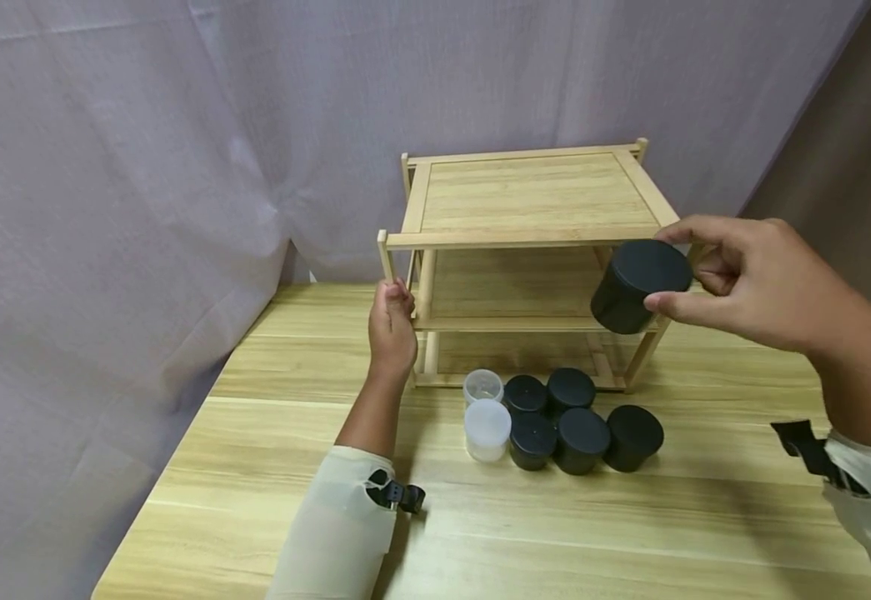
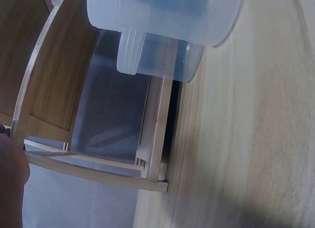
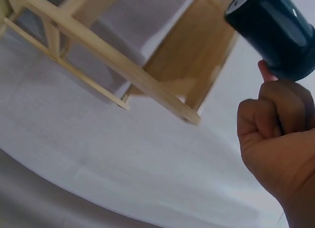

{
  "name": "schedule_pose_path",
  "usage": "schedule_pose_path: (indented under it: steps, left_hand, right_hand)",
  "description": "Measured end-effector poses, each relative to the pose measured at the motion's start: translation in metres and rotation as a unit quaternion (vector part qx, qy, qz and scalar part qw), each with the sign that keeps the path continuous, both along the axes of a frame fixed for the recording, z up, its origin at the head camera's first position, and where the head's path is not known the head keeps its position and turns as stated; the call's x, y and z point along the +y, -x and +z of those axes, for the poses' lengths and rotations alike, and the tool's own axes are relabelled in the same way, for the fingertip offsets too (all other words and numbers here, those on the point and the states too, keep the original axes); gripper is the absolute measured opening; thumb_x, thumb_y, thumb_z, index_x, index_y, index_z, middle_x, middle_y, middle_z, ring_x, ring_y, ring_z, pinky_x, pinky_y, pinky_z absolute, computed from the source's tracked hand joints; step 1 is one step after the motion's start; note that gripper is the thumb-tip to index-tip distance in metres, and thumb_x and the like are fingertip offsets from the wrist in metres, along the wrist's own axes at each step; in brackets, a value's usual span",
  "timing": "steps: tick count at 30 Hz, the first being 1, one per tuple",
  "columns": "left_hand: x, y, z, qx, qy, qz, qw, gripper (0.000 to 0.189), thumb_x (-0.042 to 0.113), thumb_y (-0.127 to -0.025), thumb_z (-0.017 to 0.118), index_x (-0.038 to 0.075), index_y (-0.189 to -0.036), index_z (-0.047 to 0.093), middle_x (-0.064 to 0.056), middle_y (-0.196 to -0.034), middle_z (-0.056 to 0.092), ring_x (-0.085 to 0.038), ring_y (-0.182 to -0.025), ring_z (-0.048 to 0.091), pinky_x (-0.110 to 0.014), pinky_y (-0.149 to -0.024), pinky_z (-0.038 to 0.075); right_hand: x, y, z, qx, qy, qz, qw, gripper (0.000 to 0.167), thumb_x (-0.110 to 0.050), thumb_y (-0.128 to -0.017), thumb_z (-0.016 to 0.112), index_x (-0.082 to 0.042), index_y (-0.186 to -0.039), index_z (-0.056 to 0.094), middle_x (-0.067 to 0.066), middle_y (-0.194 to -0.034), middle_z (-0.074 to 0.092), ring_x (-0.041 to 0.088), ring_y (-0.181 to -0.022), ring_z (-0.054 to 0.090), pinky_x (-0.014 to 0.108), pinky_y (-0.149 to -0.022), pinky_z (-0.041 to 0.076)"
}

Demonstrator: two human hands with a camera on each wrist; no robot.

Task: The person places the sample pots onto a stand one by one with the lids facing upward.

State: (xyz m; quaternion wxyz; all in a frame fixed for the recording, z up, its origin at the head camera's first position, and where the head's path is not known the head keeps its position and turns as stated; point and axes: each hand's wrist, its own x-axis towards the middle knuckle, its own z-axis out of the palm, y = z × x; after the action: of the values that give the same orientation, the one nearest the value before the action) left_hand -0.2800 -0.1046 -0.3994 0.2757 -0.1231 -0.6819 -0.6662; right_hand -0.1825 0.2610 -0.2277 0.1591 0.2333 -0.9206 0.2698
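Note:
My right hand (image 1: 765,279) pinches a black lidded jar (image 1: 633,287) between thumb and fingers, in the air before the right front corner of a three-tier wooden rack (image 1: 525,196). In the right wrist view the jar (image 3: 275,33) is tilted above the curled fingers of that hand (image 3: 280,124). My left hand (image 1: 393,329) grips the rack's left front post below the top board. The left wrist view shows only part of this hand (image 2: 11,176), at the left edge. Several black jars (image 1: 582,437) and two translucent jars (image 1: 488,429) stand grouped before the rack.
The rack stands on a light wood-grain table (image 1: 270,467), whose left edge slopes down towards me. A pale grey curtain (image 1: 315,108) hangs behind it, and a darker brownish surface (image 1: 848,158) rises at the right. Side rails stick up slightly past the top board.

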Motion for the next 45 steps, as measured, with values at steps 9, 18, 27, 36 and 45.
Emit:
schedule_pose_path:
  steps: [9, 18, 27, 36, 45]
  left_hand:
    - [0.001, 0.001, -0.001, 0.009, 0.000, -0.001, 1.0000, 0.078, 0.074, -0.099, 0.027, -0.001, -0.102, 0.049, 0.001, -0.080, 0.041, -0.009, -0.071, 0.037, -0.023, -0.066, 0.037]
    - [0.003, 0.002, -0.002, 0.005, -0.002, 0.003, 1.0000, 0.078, 0.075, -0.098, 0.027, 0.001, -0.101, 0.050, 0.001, -0.080, 0.041, -0.009, -0.071, 0.038, -0.023, -0.066, 0.038]
    - [0.005, 0.003, -0.003, 0.007, 0.005, 0.005, 0.9999, 0.078, 0.073, -0.098, 0.025, -0.001, -0.101, 0.048, 0.001, -0.080, 0.040, -0.010, -0.071, 0.037, -0.024, -0.066, 0.038]
    - [0.007, 0.001, -0.002, 0.006, 0.004, 0.006, 1.0000, 0.081, 0.077, -0.098, 0.026, 0.000, -0.103, 0.049, 0.003, -0.078, 0.040, -0.011, -0.070, 0.037, -0.023, -0.066, 0.037]
    - [0.018, 0.002, -0.002, 0.006, -0.001, 0.004, 1.0000, 0.075, 0.073, -0.100, 0.027, 0.001, -0.103, 0.049, 0.002, -0.080, 0.041, -0.011, -0.072, 0.040, -0.023, -0.067, 0.039]
  right_hand:
    - [0.011, 0.025, 0.038, -0.085, 0.079, 0.059, 0.9916, 0.049, 0.007, -0.087, 0.082, -0.027, -0.121, 0.072, -0.004, -0.052, 0.038, 0.020, -0.044, 0.028, 0.035, -0.043, 0.021]
    - [0.022, 0.058, 0.065, -0.124, 0.053, 0.089, 0.9869, 0.053, 0.006, -0.096, 0.073, -0.041, -0.120, 0.074, -0.001, -0.051, 0.044, 0.018, -0.045, 0.033, 0.033, -0.052, 0.027]
    - [0.027, 0.087, 0.080, -0.179, 0.082, 0.098, 0.9756, 0.050, 0.009, -0.099, 0.066, -0.036, -0.121, 0.076, 0.005, -0.057, 0.028, 0.027, -0.052, 0.025, 0.037, -0.049, 0.024]
    - [0.020, 0.103, 0.093, -0.187, 0.063, 0.078, 0.9773, 0.039, -0.001, -0.104, 0.067, -0.036, -0.121, 0.071, 0.003, -0.053, 0.032, 0.027, -0.048, 0.026, 0.038, -0.045, 0.022]
    - [0.032, 0.123, 0.098, -0.231, 0.071, 0.031, 0.9698, 0.022, -0.015, -0.112, 0.059, -0.033, -0.124, 0.062, -0.001, -0.057, 0.028, 0.029, -0.051, 0.020, 0.043, -0.048, 0.017]
